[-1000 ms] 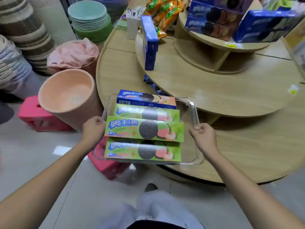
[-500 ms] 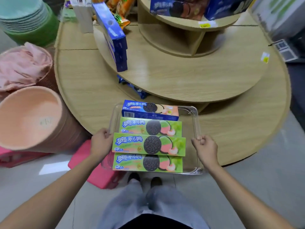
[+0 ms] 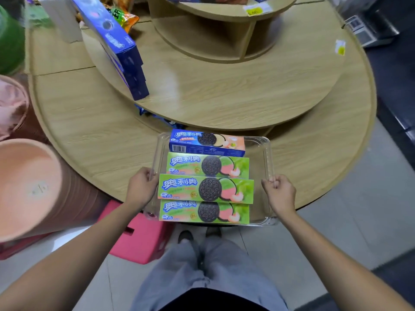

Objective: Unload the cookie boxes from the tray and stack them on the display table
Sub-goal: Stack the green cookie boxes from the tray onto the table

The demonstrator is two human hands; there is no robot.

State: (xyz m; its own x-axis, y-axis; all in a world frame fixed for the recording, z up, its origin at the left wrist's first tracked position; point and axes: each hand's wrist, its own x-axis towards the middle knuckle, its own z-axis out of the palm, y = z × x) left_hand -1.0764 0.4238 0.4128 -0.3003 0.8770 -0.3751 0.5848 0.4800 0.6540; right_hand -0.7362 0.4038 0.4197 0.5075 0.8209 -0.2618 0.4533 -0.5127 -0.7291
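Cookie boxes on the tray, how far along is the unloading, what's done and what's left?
Done: nothing unloaded yet. All four boxes lie in the clear tray: three green boxes and one blue box.
In hand: the left hand and right hand grip the tray's sides at the edge of the display table.
Left: lift out each box and stack it on the table.

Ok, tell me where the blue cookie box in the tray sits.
The blue cookie box lies at the far end of the clear tray, just beyond three green boxes, nearest the display table's middle tier.
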